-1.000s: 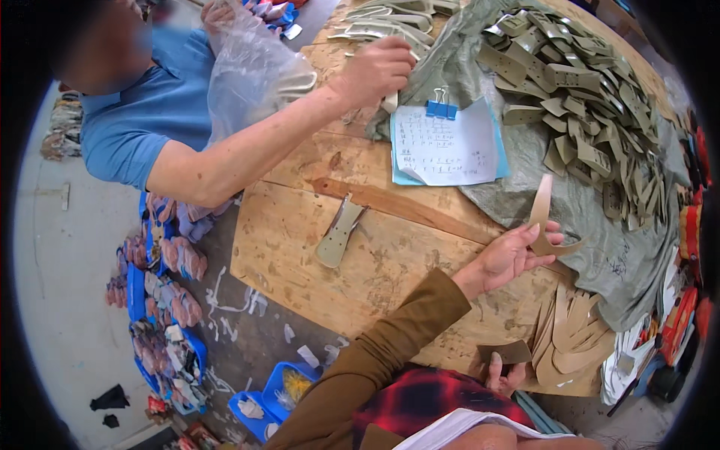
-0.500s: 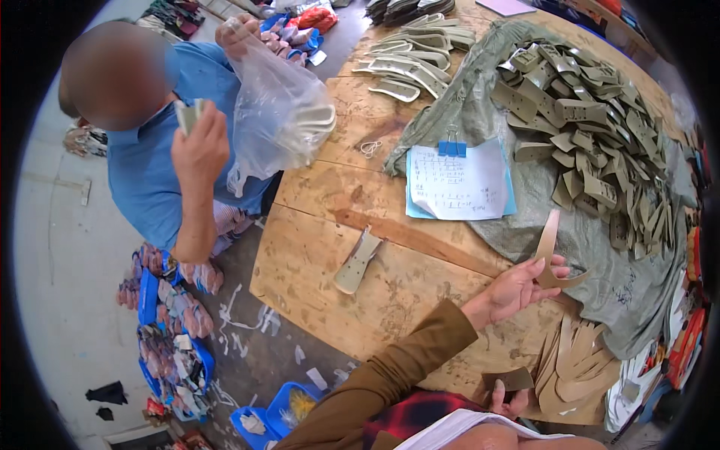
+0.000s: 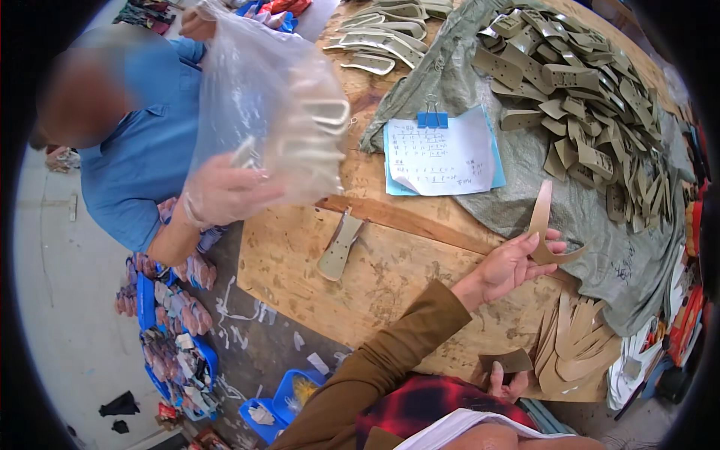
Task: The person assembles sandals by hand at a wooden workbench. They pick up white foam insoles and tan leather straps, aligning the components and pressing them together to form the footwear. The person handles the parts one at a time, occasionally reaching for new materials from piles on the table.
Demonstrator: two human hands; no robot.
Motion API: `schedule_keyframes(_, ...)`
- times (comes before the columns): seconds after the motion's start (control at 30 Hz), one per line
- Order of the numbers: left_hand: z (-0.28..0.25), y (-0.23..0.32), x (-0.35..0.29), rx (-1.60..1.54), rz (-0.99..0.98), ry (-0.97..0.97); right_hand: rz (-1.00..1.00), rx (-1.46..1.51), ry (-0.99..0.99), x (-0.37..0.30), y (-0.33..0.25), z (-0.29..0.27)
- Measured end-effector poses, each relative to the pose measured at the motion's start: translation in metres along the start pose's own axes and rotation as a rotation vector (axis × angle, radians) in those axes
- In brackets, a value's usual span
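Observation:
My left hand (image 3: 517, 262), reaching over the table, has its fingers closed round a thin tan curved strip (image 3: 541, 214). One end of the strip points up and the other bends off to the right. Close to my body, my right hand (image 3: 507, 384) grips a small dark brown curved plate (image 3: 507, 362), thumb laid over its face. Just right of that hand lies a fan of flat tan insole-shaped pieces (image 3: 574, 352). A single olive moulded piece with small holes (image 3: 341, 246) rests on the wooden table (image 3: 405, 281), left of my left hand.
A heap of olive moulded pieces (image 3: 592, 112) covers a grey-green woven sack (image 3: 480, 217). A clipped paper pad (image 3: 442, 154) overlaps the sack. Across the table, a co-worker in blue (image 3: 142, 150) handles a clear plastic bag (image 3: 262, 82) containing pale pieces. Blue bins (image 3: 292, 394) stand below.
The co-worker's raised hand has come down to the bag, and the bag has swung toward the table. My hands keep their holds; the whole view has shifted slightly.

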State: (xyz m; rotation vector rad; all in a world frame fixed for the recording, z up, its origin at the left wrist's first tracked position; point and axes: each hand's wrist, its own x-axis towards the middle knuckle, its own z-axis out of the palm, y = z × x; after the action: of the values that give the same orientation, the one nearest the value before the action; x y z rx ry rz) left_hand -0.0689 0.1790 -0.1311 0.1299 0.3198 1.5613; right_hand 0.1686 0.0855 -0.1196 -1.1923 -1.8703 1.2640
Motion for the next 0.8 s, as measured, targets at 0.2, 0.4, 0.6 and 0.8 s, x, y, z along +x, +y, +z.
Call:
schedule_keyframes(0.2, 0.002, -0.003, -0.003, 0.028, -0.012, 0.004, -0.082, -0.028, 0.051, -0.002, 0.000, 0.005)
schedule_keyframes(0.4, 0.003, -0.001, -0.008, 0.027, 0.038, 0.041, -0.056, 0.001, -0.063, -0.006, 0.013, -0.005)
schedule_keyframes(0.6, 0.053, -0.029, -0.071, -0.046, 0.069, 0.168, 0.231, 0.413, 0.079, 0.031, -0.052, -0.047)
schedule_keyframes(0.8, 0.086, -0.059, -0.140, -0.021, 0.005, 0.229, -0.073, 0.442, -0.100, 0.043, -0.070, -0.064)
